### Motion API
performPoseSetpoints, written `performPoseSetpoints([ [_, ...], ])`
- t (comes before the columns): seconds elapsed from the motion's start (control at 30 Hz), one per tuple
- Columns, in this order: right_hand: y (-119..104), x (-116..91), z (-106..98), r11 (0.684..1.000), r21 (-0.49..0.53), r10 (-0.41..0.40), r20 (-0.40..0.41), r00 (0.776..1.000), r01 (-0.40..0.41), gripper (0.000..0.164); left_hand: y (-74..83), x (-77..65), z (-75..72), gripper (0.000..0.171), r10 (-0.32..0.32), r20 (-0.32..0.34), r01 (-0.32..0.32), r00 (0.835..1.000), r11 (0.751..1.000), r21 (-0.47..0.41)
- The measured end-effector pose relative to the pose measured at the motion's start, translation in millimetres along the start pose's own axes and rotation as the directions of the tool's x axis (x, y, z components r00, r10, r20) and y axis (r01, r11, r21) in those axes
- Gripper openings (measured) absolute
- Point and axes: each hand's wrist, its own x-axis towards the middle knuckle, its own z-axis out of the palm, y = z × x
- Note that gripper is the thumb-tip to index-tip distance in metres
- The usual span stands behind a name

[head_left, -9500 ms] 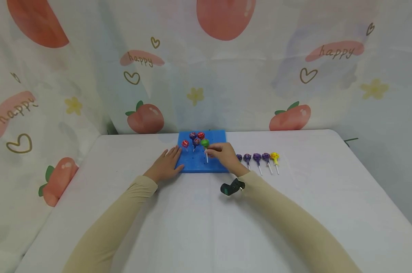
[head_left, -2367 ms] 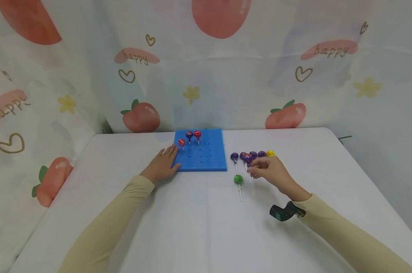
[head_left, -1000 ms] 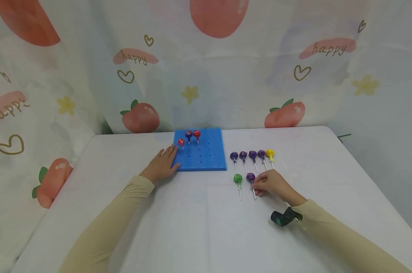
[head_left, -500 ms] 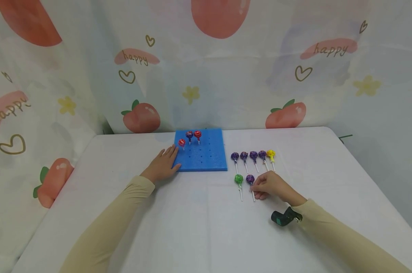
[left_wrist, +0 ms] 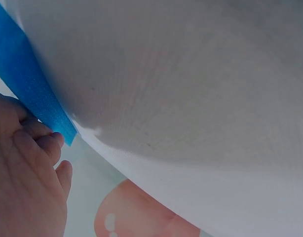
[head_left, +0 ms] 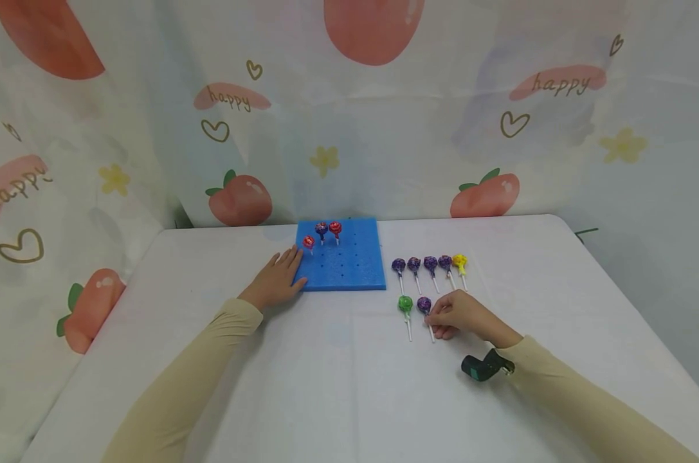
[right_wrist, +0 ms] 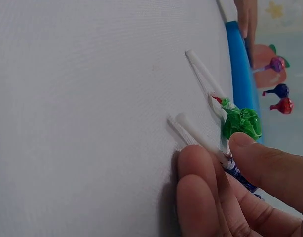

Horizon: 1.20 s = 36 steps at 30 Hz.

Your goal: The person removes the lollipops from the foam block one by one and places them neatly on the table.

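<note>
In the head view my right hand (head_left: 454, 315) pinches the stick of a purple lollipop (head_left: 424, 305) lying on the white table. The right wrist view shows thumb and fingers around that lollipop, its wrapped head partly hidden. Just left of it lies a green lollipop (head_left: 405, 303), with its stick toward me. My left hand (head_left: 275, 280) rests with fingers spread at the left edge of a blue board (head_left: 349, 278) with small holes. Two red lollipops (head_left: 335, 229) and a dark purple one (head_left: 321, 229) stand upright in the board. The left wrist view shows left fingers beside the board's blue edge.
Behind my right hand, several purple lollipops (head_left: 430, 263) and a yellow lollipop (head_left: 460, 261) lie in a row on the table (head_left: 349, 386). A printed cloth (head_left: 418, 148) hangs along the table's back edge. A small black device (head_left: 483, 366) sits at my right wrist.
The green lollipop went from my right hand over the board to the table. A purple one left the board, was carried right and laid beside the green. Over the last second, little moved.
</note>
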Motion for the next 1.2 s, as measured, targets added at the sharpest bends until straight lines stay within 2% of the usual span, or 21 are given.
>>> performPoseSetpoints([
  [0.27, -0.3, -1.1, -3.5, 1.0, -0.01, -0.004, 0.025, 1.0, 0.005, 0.016, -0.9, -0.1, 0.2, 0.072, 0.005, -0.005, -0.005, 1.0, 1.0, -0.009],
  [0.47, -1.5, -1.7, -8.6, 0.998, -0.069, 0.0, 0.026, 1.0, 0.002, 0.018, -1.2, 1.4, 2.0, 0.072, 0.006, -0.003, -0.006, 1.0, 1.0, -0.009],
  [0.73, -16.6, -6.6, -30.7, 0.989, -0.149, -0.007, 0.041, 0.999, 0.013, 0.026, -1.9, 1.4, 3.0, 0.072, 0.009, -0.008, -0.009, 1.0, 1.0, 0.003],
  [0.8, -26.1, -8.4, -38.4, 0.987, -0.155, -0.032, 0.045, 0.998, 0.038, 0.03, -2.1, 1.2, 2.9, 0.072, 0.006, -0.007, -0.006, 1.0, 1.0, 0.003],
  [1.0, -62.9, -6.5, -52.8, 0.965, -0.188, -0.179, 0.028, 0.983, 0.181, 0.035, -2.9, 0.4, 2.8, 0.072, 0.001, -0.001, -0.001, 1.0, 1.0, 0.009],
  [1.1, -80.1, 3.5, -51.5, 0.956, -0.178, -0.235, 0.001, 0.972, 0.232, 0.036, -2.4, -0.7, 1.9, 0.072, 0.004, -0.004, -0.004, 1.0, 1.0, 0.005],
  [1.2, -93.0, 20.5, -44.7, 0.957, -0.11, -0.272, -0.02, 0.962, 0.268, 0.037, -0.6, -1.2, 0.1, 0.071, 0.014, -0.013, -0.015, 1.0, 1.0, -0.014],
])
